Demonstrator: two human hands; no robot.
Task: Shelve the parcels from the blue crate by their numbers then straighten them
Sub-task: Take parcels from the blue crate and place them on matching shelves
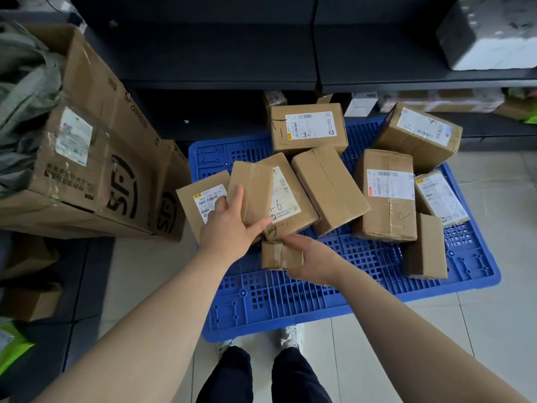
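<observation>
Several brown cardboard parcels with white labels lie on a blue plastic crate (pixel 305 298) on the floor. My left hand (pixel 229 228) grips a narrow taped parcel (pixel 252 190) from below, fingers up its left side and thumb across its lower end. That parcel leans over a parcel marked "6" (pixel 286 199). My right hand (pixel 312 260) holds a small low parcel (pixel 277 255) at the crate's near middle, fingers curled over its right end. A labelled parcel (pixel 203 199) sits just left of my left hand.
Dark shelving (pixel 220 53) rises behind the crate, with a grey-wrapped package (pixel 488 33) at upper right. A large open SF Express carton (pixel 96 152) stands to the left. More parcels (pixel 386 196) fill the crate's right half. My feet stand at the crate's near edge.
</observation>
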